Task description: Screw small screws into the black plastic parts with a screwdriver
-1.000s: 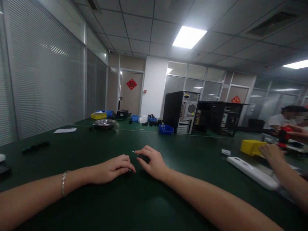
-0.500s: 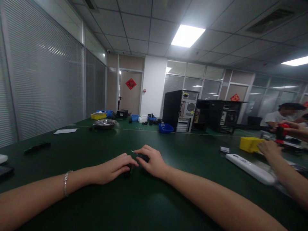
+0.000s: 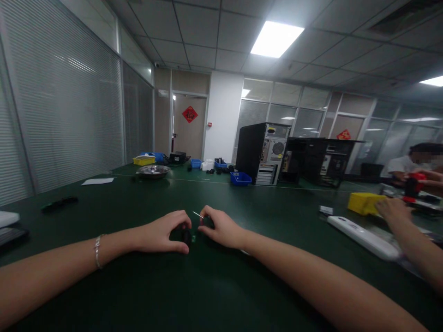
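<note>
Black and small, the part (image 3: 187,236) sits on the green bench (image 3: 214,286) right between both hands, with a thin pale pin (image 3: 198,214) angling up and away just above it. The left hand (image 3: 159,233) curls thumb and forefinger around the part; the right hand (image 3: 218,228) pinches in from the other side, equally close. A co-worker's hand (image 3: 392,208) rests by a yellow bin (image 3: 363,203), well apart.

A small dark part (image 3: 187,237), too dim to make out in detail, sits low on the green counter (image 3: 214,286) well in from its edges, pinched between the left hand (image 3: 162,235) and the right hand (image 3: 218,229), with a thin pale pin (image 3: 198,215) slanting up beside it.
</note>
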`<state>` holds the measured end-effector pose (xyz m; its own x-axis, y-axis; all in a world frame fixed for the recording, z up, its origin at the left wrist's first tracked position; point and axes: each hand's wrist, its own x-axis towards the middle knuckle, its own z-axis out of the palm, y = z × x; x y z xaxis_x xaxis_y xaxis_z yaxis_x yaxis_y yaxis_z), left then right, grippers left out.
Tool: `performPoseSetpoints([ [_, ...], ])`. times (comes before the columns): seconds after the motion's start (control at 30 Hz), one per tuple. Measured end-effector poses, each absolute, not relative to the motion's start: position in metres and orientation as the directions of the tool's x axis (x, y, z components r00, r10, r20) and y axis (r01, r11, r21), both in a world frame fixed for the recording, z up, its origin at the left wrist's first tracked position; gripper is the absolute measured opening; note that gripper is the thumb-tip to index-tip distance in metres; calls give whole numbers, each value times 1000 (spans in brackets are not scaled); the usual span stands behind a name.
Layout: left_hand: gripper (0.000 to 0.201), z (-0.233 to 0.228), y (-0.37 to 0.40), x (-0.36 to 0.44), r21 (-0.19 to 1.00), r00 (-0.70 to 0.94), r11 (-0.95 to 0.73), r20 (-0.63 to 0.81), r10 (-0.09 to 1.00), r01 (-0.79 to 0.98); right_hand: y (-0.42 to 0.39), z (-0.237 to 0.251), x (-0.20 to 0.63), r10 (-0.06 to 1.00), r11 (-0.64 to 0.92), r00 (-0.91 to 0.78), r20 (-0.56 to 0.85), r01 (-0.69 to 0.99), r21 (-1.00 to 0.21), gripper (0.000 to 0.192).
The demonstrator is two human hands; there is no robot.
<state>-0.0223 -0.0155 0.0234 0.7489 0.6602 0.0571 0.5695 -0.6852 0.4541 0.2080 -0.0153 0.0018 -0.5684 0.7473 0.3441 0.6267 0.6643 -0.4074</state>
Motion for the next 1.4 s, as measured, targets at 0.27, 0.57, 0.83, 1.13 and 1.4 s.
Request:
performPoseSetpoints([
  [0.27,44,20,-12,-23,478,756,-686,68,651,548,-25,11,201,760,645,-623,188,682,-345,39],
  [0.57,43,11,1,-25,682,727,-578,99,679,447,-21,-1,202,785,610,-551,283,612,-503,28],
  [0.83,46,7,-1,-20,856,735,-454,140,663,247,-22,-5,196,710,702,-414,569,472,-533,24],
  [1.13,39,4,-6,-18,854,744,-483,194,639,192,-29,-2,191,663,746,-478,577,485,-456,21],
  [1.4,37,11,-11,-18,830,715,-509,214,666,226,-31,-2,188,680,713,-460,571,596,-368,23],
])
